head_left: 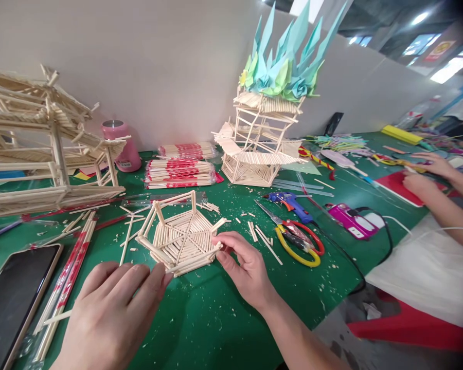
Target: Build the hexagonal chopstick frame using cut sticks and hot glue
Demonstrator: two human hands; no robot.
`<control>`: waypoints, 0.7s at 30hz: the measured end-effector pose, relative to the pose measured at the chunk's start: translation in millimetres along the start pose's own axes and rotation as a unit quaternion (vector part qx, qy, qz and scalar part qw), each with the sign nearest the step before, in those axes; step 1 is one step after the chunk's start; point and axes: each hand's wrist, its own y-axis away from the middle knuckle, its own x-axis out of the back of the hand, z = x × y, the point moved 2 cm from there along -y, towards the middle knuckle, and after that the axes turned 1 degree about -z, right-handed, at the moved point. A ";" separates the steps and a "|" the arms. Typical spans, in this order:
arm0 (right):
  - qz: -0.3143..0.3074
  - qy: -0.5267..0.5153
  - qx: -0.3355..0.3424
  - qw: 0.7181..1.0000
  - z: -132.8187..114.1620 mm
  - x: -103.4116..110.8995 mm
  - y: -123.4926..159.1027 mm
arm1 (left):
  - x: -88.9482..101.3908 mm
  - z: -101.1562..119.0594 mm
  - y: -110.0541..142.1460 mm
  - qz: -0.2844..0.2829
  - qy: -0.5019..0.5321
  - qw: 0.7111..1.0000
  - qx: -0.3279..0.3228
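Note:
A hexagonal tray made of wooden sticks (182, 236) lies on the green table (200, 313). My left hand (116, 313) reaches toward its near left corner, fingers stretched out together, fingertips at the tray's edge. My right hand (243, 267) touches the tray's right edge with thumb and forefinger, the other fingers loosely spread. Neither hand lifts it. Loose cut sticks (260, 235) lie just right of the tray.
Scissors (297, 241), a blue glue gun (291, 201) and a pink tool (351, 221) lie to the right. Stick towers stand at back centre (260, 149) and far left (42, 149). Chopstick packs (179, 172), a pink jar (121, 144), a phone (11, 298). Another person's hands (428, 174) work at right.

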 end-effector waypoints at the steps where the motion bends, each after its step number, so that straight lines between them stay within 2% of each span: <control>1: 0.000 -0.002 0.001 1.000 0.0 0.2 0.0 | -0.4 -0.2 1.8 -0.002 0.000 1.000 0.003; 6: 0.000 -0.009 0.004 1.000 -1.8 1.2 -0.1 | -1.1 -2.2 4.9 -0.005 -0.002 1.000 0.017; 11: 0.000 -0.002 -0.003 1.000 -1.2 0.8 0.4 | 0.9 -2.9 1.0 -0.005 -0.005 1.000 -0.008; 16: -0.001 -0.002 -0.008 1.000 -1.4 1.3 -0.2 | 1.6 0.3 -1.7 -0.004 -0.009 1.000 0.020; 21: 0.007 -0.003 -0.006 1.000 -3.6 1.5 -1.5 | 1.4 -0.6 -3.2 -0.007 -0.019 1.000 -0.002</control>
